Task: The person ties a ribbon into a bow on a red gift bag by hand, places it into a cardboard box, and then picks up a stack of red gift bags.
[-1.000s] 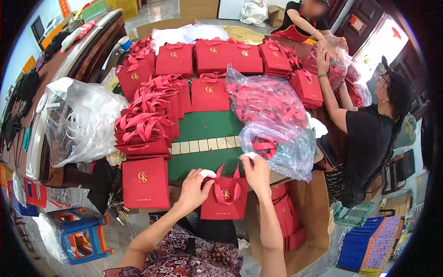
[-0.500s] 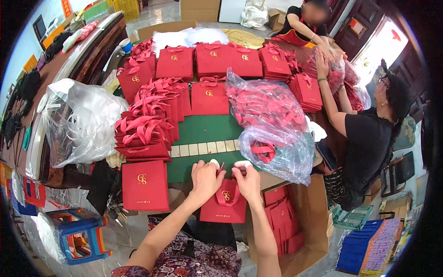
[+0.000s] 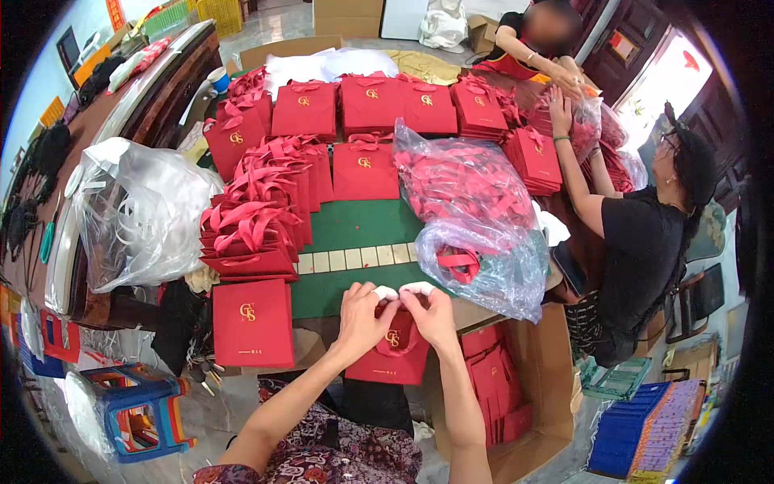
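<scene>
A red paper gift bag (image 3: 387,369) with a gold emblem lies at the table's front edge, its ribbon handle (image 3: 395,350) looped over the front. At its top edge, my left hand (image 3: 367,316) and my right hand (image 3: 430,315) are pinched close together, white covers on their index fingers. They are closed on the bag's red ribbon; the part between the fingertips is mostly hidden. Another red gift bag (image 3: 254,323) lies flat left of my left hand. Behind it stand rows of red gift bags (image 3: 250,262) with ribbon handles.
A clear plastic sack (image 3: 484,242) of red ribbons lies right on the green mat (image 3: 355,226). Another plastic bag (image 3: 145,214) holds white strips at left. Below right, a cardboard box (image 3: 548,387) contains red bags. Two people work at the far right, one in black (image 3: 645,242).
My fingertips have come together above the bag, and the red strip that stuck up at my left fingers is now hidden. The bag has shifted slightly left and up. A co-worker's hands have moved.
</scene>
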`<state>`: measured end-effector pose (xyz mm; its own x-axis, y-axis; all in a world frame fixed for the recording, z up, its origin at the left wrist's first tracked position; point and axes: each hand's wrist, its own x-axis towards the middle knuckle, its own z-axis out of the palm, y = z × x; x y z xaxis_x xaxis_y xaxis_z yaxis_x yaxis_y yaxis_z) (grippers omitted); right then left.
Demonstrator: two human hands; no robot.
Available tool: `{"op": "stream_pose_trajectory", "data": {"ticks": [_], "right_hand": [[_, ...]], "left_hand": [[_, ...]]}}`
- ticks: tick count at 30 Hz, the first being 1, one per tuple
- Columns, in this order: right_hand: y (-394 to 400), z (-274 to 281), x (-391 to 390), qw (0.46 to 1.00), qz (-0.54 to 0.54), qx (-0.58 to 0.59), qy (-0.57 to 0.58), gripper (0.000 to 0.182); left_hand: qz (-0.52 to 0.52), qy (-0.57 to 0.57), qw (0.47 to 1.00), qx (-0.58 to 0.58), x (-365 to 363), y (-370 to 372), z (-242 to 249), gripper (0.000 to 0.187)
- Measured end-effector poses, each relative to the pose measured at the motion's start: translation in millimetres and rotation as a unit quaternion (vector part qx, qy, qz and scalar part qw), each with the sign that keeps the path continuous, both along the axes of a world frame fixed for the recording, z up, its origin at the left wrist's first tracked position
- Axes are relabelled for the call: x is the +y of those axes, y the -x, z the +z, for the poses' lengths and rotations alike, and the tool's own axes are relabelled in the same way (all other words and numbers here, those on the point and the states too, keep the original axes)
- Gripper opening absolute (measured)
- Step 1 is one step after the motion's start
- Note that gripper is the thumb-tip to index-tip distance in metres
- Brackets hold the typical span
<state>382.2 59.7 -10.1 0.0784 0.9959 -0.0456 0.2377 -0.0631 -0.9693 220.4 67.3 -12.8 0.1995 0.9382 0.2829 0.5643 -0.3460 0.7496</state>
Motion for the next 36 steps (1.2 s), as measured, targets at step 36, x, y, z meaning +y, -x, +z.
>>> {"op": "stream_pose_trajectory", "data": {"ticks": [36], "right_hand": [[-52,1,-12,0.929,-0.253,-0.237,-0.125,0.021]], "left_hand": [[-0.008,-0.178,0.984,0.01,-57,46,39,0.044]]}}
